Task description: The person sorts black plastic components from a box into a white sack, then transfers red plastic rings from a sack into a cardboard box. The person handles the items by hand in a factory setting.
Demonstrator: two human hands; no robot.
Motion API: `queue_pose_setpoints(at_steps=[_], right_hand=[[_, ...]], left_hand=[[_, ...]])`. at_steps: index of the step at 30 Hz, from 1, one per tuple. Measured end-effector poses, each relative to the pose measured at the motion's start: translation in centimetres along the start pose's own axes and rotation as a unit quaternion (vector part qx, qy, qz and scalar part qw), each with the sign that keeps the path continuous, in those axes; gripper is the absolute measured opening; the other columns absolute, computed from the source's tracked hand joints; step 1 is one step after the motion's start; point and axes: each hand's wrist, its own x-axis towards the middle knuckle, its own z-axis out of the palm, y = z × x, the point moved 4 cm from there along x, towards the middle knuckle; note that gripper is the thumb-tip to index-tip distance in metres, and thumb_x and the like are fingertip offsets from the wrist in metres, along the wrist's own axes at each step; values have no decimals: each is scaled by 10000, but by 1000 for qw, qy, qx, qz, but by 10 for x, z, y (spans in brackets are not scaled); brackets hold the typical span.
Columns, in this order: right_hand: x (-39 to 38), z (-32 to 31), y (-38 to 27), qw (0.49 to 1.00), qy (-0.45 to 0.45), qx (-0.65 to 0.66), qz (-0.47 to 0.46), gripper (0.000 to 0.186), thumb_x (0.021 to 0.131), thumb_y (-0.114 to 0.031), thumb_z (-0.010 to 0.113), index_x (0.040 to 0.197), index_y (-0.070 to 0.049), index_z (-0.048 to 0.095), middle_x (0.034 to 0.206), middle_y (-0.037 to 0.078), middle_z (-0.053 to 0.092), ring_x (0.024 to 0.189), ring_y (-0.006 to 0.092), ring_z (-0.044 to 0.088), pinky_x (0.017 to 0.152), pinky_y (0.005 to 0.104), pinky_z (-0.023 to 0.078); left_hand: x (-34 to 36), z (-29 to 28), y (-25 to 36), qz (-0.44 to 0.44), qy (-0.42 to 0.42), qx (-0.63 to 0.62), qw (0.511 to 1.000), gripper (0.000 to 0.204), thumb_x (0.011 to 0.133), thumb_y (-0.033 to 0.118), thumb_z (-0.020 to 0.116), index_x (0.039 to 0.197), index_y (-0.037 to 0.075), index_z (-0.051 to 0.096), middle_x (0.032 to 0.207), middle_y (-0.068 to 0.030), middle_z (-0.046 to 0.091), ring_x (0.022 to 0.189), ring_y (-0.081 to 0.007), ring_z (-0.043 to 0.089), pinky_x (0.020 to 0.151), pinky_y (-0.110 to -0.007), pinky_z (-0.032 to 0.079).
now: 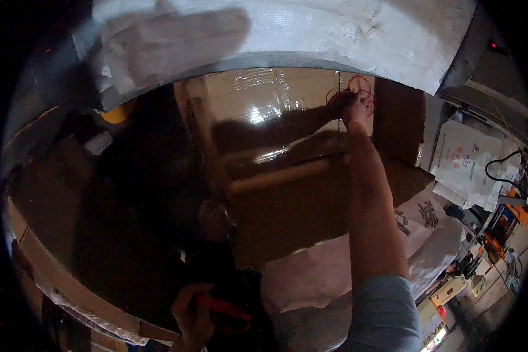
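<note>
My right hand [358,111] reaches far forward into an open cardboard box [287,217]. Its fingers are closed on a thin red wire [359,82], which loops out around them near the box's far right corner. Beneath that hand lies a flat tan surface under shiny clear film [258,91]. Low in the picture, left of centre, my left hand [192,314] is wrapped round a red-handled tool [232,311]. Dark shadow hides that tool's working end, so its exact kind does not show.
A white woven sack [334,29] spans the far side. Another printed sack [311,273] lies by the box's near flap. At the right are white plastic bags [472,158], a black cable [501,161] and orange tools [516,208]. Deep shadow covers the left.
</note>
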Motion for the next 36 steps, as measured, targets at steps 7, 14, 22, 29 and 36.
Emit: queue_pose_setpoints(at_steps=[7, 14, 22, 29, 36], right_hand=[[-38, -12, -3, 969, -83, 233, -5, 361, 846, -296, 408, 1088, -33, 462, 907, 219, 579, 905, 367, 553, 745, 420, 455], [-101, -124, -40, 903, 130, 350, -213, 442, 786, -334, 544, 1106, -39, 465, 826, 115, 578, 741, 233, 565, 649, 379, 471], [-186, -277, -11, 799, -113, 541, -237, 281, 791, -219, 582, 967, -8, 526, 835, 43, 585, 749, 161, 553, 690, 328, 441], [-460, -506, -40, 585, -370, 551, -466, 160, 796, -101, 562, 941, -48, 522, 805, -12, 536, 742, 91, 512, 666, 257, 447], [-631, -519, -112, 410, -598, 567, -391, 176, 777, -88, 579, 941, -59, 525, 786, -22, 497, 748, 74, 490, 662, 229, 412]], left_hand=[[-30, 28, 50, 202, 17, 33, 979, 191, 812, 107, 477, 939, -12, 555, 740, -53, 528, 636, -92, 470, 557, -222, 380], [-120, 17, 16, 197, 104, -102, 969, 134, 847, 56, 468, 943, 22, 555, 745, -16, 532, 634, -59, 460, 544, -195, 372], [-222, 21, -28, 117, 59, -253, 959, 143, 847, 70, 486, 966, 31, 556, 700, -2, 533, 595, -38, 471, 510, -195, 387], [-287, -3, -75, 64, 74, -444, 891, 248, 878, 177, 442, 1060, 32, 528, 837, -31, 586, 642, -77, 521, 522, -218, 421], [-333, -68, -90, 182, 91, -432, 879, 329, 887, 201, 425, 1153, 10, 462, 1005, -63, 568, 889, -128, 542, 782, -255, 441]])
